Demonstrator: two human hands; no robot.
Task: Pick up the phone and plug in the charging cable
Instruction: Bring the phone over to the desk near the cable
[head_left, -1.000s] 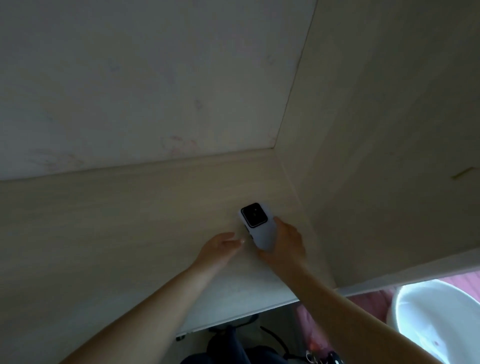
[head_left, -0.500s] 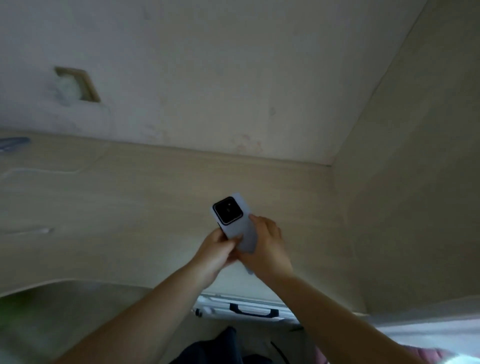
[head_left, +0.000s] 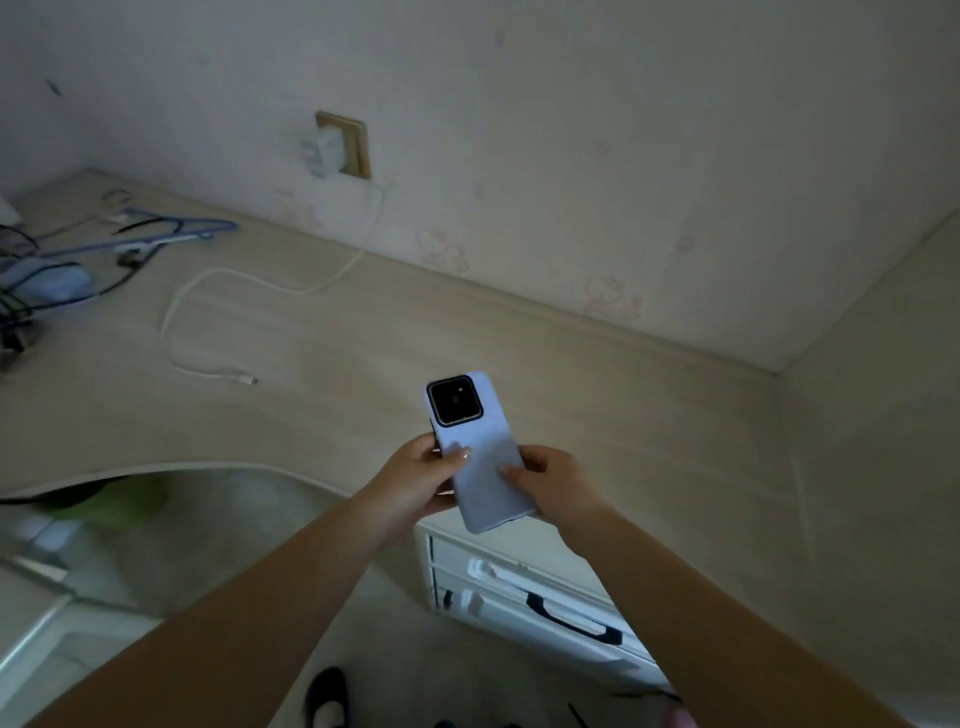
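Note:
I hold a pale blue phone (head_left: 480, 457) back side up, its black square camera block at the far end, above the desk's front edge. My left hand (head_left: 415, 475) grips its left side with the thumb on the back. My right hand (head_left: 558, 486) holds its right side. A white charging cable (head_left: 176, 306) lies looped on the desk to the left, its free plug (head_left: 248, 380) pointing right, well apart from the phone. The cable runs up to a white charger (head_left: 324, 153) in a wall socket.
The light wooden desk (head_left: 623, 415) meets a side panel at the right. Blue hangers (head_left: 171, 234) and dark cords lie at the far left. White drawers with a black handle (head_left: 566, 613) sit under the desk. A dark shoe (head_left: 327, 696) is on the floor below.
The phone was lifted off the desk corner and now sits in both hands. My view has swung left, bringing the cable, charger and hangers into sight.

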